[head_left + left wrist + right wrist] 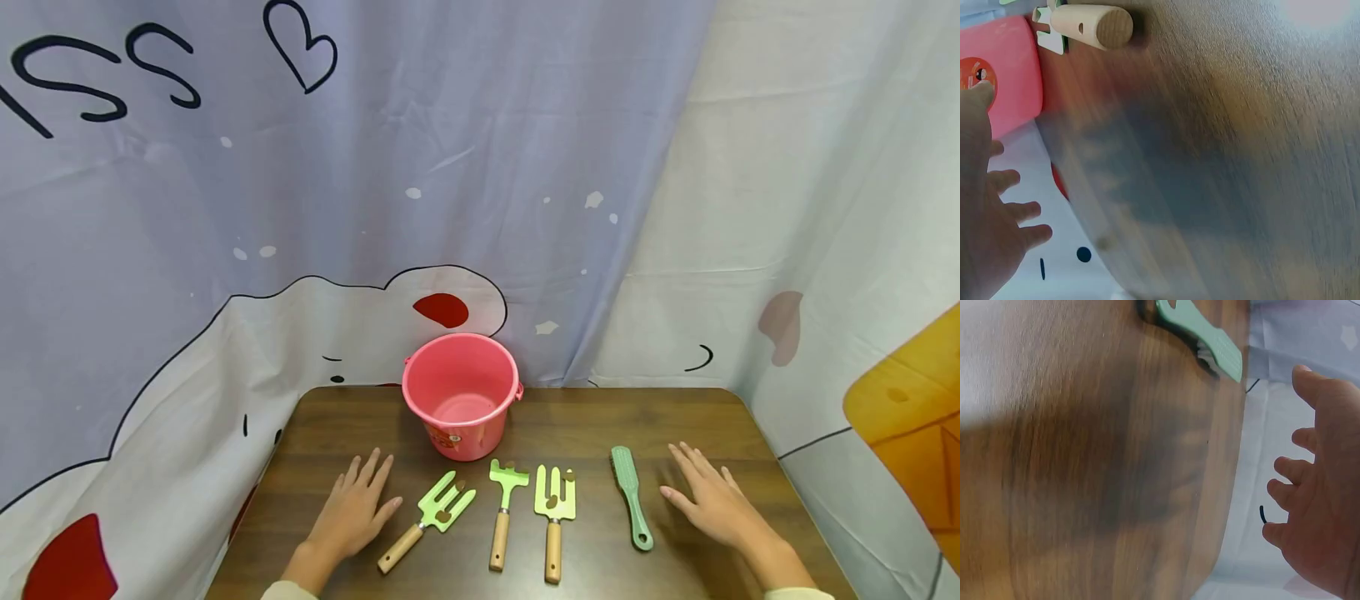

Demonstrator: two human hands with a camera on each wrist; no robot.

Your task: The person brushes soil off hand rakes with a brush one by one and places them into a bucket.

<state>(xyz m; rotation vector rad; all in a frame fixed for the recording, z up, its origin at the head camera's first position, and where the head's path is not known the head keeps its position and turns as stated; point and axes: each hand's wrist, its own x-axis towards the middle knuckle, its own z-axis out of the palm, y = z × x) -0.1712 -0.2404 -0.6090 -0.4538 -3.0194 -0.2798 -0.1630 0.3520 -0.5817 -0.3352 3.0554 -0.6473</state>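
Observation:
My left hand [351,512] hovers palm down over the left of the table, fingers spread, holding nothing. Nearest to it lies a green garden fork [435,510] with a wooden handle, slanted; its handle end [1110,28] shows in the left wrist view. A small green rake [504,508] and a second garden fork [554,517] lie side by side in the middle. My right hand [712,500], also spread and holding nothing, is over the right side. Just left of it lies a green brush [632,498], its pale bristles facing down in the right wrist view.
A pink bucket [462,425] stands upright at the back of the brown wooden table [637,408], behind the rake and forks. A printed curtain [480,167] hangs right behind the table and along both its sides.

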